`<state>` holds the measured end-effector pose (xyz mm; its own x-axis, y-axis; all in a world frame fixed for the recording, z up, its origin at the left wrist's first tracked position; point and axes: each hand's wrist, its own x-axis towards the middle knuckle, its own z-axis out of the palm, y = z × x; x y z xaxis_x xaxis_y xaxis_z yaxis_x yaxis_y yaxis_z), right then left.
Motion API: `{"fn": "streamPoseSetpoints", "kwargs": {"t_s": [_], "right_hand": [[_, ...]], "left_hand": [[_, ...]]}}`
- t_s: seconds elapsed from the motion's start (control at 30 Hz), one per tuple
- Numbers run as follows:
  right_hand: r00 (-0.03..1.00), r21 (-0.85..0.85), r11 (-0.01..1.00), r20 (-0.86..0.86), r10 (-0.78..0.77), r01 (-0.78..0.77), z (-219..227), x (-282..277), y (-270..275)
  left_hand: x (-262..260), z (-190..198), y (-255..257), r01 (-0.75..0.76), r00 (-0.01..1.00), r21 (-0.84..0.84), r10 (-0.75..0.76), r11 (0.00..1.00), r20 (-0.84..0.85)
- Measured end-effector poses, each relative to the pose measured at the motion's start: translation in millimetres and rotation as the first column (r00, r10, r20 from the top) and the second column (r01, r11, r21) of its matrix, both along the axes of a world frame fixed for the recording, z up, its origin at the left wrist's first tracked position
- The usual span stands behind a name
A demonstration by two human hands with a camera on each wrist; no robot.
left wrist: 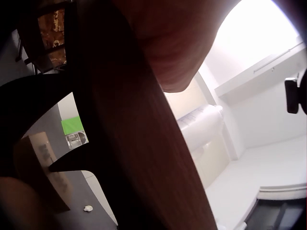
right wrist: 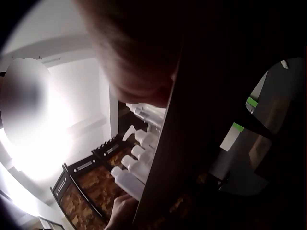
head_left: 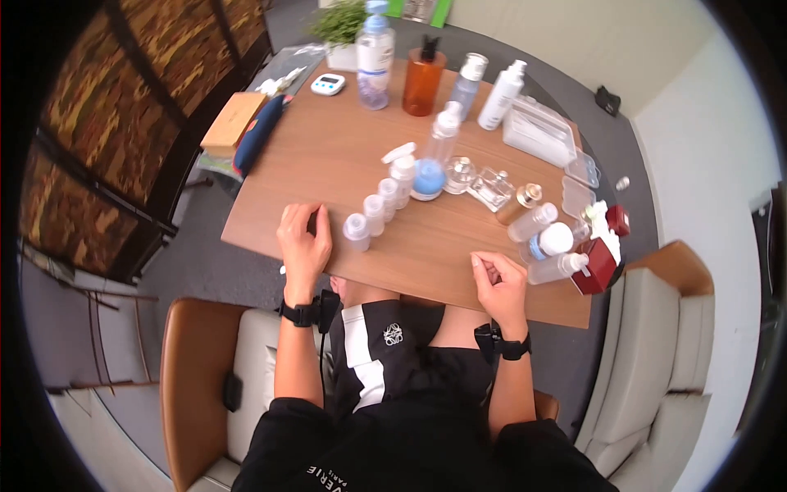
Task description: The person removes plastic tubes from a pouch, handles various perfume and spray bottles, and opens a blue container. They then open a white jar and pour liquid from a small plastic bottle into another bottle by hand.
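My left hand (head_left: 304, 244) rests on the near left edge of the wooden table (head_left: 303, 176), fingers loosely curled and holding nothing. Just right of it stands a small frosted bottle (head_left: 357, 233), first in a slanting row with more small bottles (head_left: 374, 215) and a white pump bottle (head_left: 402, 176). At the near right edge lies my right hand (head_left: 502, 289), also loosely curled with nothing in it. Nearest to that hand is a clear bottle with a white top (head_left: 557, 268). Part of the row of bottles (right wrist: 132, 167) shows beyond the tabletop in the right wrist view.
Along the back stand a lotion pump bottle (head_left: 375, 66), an amber bottle (head_left: 423, 82), a white bottle (head_left: 502, 94) and a clear plastic box (head_left: 539, 131). Glass perfume bottles (head_left: 492, 190) sit mid-table. A dark red box (head_left: 593, 266) is at the right edge.
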<state>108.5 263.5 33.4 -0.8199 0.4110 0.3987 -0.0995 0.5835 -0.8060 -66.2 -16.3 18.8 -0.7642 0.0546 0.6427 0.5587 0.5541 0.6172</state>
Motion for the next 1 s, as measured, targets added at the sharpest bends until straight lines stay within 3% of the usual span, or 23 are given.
{"fn": "streamPoseSetpoints", "kwargs": {"t_s": [0.17, 0.23, 0.6, 0.77, 1.0], "right_hand": [[1.0, -0.083, 0.996, 0.014, -0.008, 0.01, -3, -3, 1], [0.998, 0.077, 0.995, 0.011, 0.065, -0.065, 5, -2, 2], [0.991, 0.108, 0.985, 0.012, 0.13, -0.131, 9, 1, 1], [0.992, 0.109, 0.987, -0.022, 0.121, -0.118, 6, 4, 5], [0.986, 0.097, 0.982, -0.01, 0.167, -0.165, 8, 4, 8]], "left_hand": [[1, 0, 2, -0.004, 1.0, -0.111, 0.001, 0.994, -0.028], [2, -2, 3, -0.002, 1.0, -0.106, 0.0, 0.994, -0.021], [-1, -2, 0, -0.03, 0.999, -0.151, 0.025, 0.988, -0.035], [-1, -4, 2, -0.011, 0.999, -0.173, 0.017, 0.985, 0.034], [-2, -7, 2, -0.024, 0.999, -0.2, 0.015, 0.98, -0.048]]}}
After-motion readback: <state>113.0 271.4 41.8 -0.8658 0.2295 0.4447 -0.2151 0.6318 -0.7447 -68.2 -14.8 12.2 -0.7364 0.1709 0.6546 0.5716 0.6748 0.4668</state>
